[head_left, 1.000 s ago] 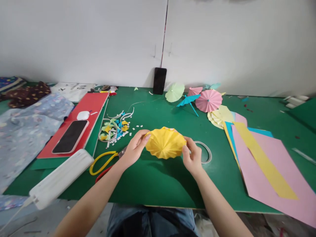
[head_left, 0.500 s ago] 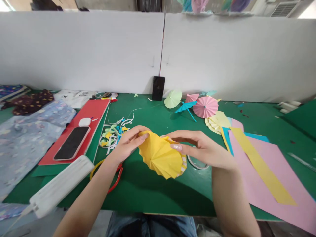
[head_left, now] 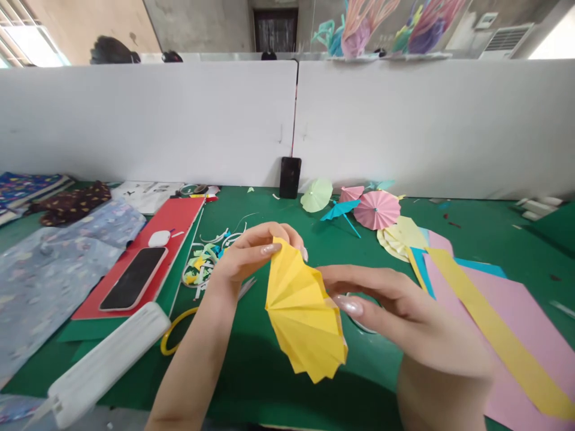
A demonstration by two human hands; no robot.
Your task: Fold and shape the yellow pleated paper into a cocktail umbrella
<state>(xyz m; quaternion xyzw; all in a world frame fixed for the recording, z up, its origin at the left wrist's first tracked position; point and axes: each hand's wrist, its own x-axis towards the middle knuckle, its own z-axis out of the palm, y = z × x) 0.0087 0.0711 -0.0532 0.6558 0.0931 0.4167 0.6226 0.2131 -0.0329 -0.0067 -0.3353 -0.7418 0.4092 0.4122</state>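
Between my hands, above the green table, is a pleated yellow paper umbrella canopy [head_left: 305, 317], tilted with its scalloped edge downward. My left hand [head_left: 251, 254] pinches its upper left edge between thumb and fingers. With thumb and fingers, my right hand [head_left: 381, 305] grips the right edge. The underside of the canopy is turned away from me. Behind my right fingers, a roll of clear tape [head_left: 362, 323] lies partly hidden on the table. Yellow-handled scissors [head_left: 173, 335] lie partly under my left forearm.
Finished paper umbrellas, such as a pink one [head_left: 376, 209] and a blue one [head_left: 339, 211], stand at the back. Pink paper sheets [head_left: 498, 311] lie right. Paper scraps [head_left: 200, 263], a phone [head_left: 135, 278] and a white power strip [head_left: 110, 362] are left. A black phone [head_left: 290, 178] leans on the white partition.
The yellow canopy has turned and come closer and lower, its edge now pointing down. My right hand has moved down and nearer. The view has tipped upward slightly.
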